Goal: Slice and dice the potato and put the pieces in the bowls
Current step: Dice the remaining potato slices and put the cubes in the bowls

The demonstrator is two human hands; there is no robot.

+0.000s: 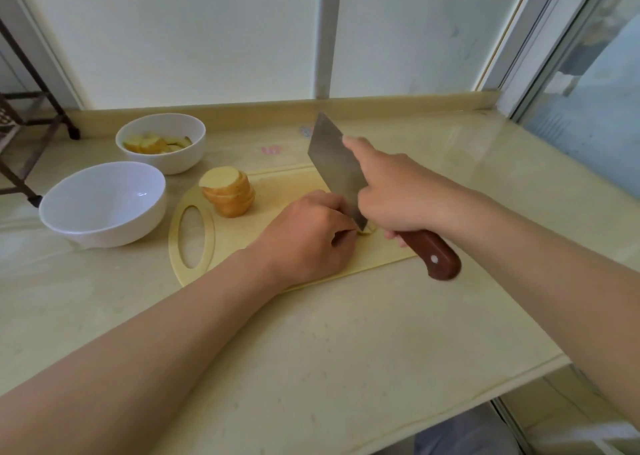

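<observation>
Both bare forearms reach in from the lower corners over the pale tabletop [311, 350]. On the cutting board [277, 191], the left hand [304, 236] is curled knuckles-up, its grip pressed down on a small potato piece [367, 229] that is mostly hidden under the fingers. The right hand [398, 191] has its grip closed around the brown handle of a cleaver [337, 167], forefinger stretched along the top of the blade; the blade's lower edge meets the piece just beside the left fingertips.

At the far left of the board, close to its oval handle hole, a stack of potato slices [228, 191] leans slightly. Left of the board sits an empty white bowl [104, 205]. Behind it, nearer the window, a second white bowl [162, 143] holds yellow potato pieces [156, 143]. The two bowls stand just beside each other and apart from the board.

A dark metal rack [27, 108] stands at the far left edge. Frosted window panes [207, 32] rise behind the tabletop. The cleaver and right hand hide the middle of the board's right part.
</observation>
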